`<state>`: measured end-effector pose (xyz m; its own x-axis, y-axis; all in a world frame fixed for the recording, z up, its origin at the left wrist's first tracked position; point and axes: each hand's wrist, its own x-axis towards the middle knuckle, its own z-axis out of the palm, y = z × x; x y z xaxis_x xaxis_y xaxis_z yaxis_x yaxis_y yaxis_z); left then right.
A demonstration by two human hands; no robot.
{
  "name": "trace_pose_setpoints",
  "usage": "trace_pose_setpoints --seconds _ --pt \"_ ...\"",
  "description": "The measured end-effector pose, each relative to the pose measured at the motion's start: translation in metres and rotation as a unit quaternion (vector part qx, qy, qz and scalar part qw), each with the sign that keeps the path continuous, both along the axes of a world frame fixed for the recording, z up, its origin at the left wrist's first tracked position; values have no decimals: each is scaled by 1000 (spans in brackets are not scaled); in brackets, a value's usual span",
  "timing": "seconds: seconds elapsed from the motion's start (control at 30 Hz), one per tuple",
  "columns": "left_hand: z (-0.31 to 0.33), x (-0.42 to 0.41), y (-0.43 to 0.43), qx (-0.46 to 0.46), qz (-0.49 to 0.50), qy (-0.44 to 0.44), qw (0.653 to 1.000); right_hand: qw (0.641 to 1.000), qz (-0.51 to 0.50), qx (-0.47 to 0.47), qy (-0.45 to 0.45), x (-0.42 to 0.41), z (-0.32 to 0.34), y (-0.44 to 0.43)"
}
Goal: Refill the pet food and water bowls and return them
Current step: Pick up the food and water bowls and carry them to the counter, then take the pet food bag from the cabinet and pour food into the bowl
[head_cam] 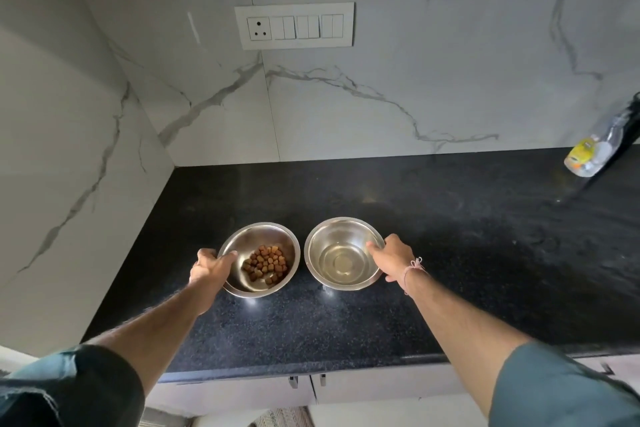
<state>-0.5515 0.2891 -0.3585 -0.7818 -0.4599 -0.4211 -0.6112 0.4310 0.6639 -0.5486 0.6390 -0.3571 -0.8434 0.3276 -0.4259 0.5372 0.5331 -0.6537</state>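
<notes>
Head view. Two steel bowls stood side by side, close together but apparently not touching, on the black granite counter (450, 236), toward its left end near the corner of the marble-patterned wall.

The food bowl (277, 236) was the left one. It held a small heap of brown kibble (265, 264) that covered only part of the bottom. The left hand (211, 267) gripped this bowl at its near-left rim, thumb over the edge and inside, fingers around the outer wall.

The water bowl (325, 253) was the right one. It held a shallow pool of clear water (341, 262), well below the rim. The right hand (393, 258) gripped the bowl at its right rim, one fingertip hooked over the edge and the remaining fingers down the outside. A thin thread band (414, 267) circled that wrist.

The two hands were well apart, each clamped on its own bowl. Whether either bowl was lifted clear of the counter could not be determined.

A plastic bottle (588, 156) with a yellow label stood at the far right of the counter, well apart from the bowls. A switch panel (294, 26) was mounted on the wall above.

Task status, as a judgement: both bowls contained their fill, so the refilling step appeared complete, although the amounts were modest. The return step remained: both bowls had yet to be carried to the feeding place, which was not in view. The water bowl would require level carriage to prevent spillage.
</notes>
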Motion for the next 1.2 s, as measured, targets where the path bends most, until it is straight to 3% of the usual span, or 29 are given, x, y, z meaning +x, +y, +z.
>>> trace_pose_setpoints --seconds 0.2,0.63,0.93,1.2 --pt "27 -10 1 -59 -55 33 996 992 43 110 49 -15 25 -4" --pt "146 -33 22 -94 -137 144 975 969 99 94 206 -41 138 -44" --pt "249 -41 36 -91 -180 264 943 929 127 113 328 -60 229 -76" --pt "326 -54 48 -81 -191 368 906 870 144 150 446 -59 312 -96"
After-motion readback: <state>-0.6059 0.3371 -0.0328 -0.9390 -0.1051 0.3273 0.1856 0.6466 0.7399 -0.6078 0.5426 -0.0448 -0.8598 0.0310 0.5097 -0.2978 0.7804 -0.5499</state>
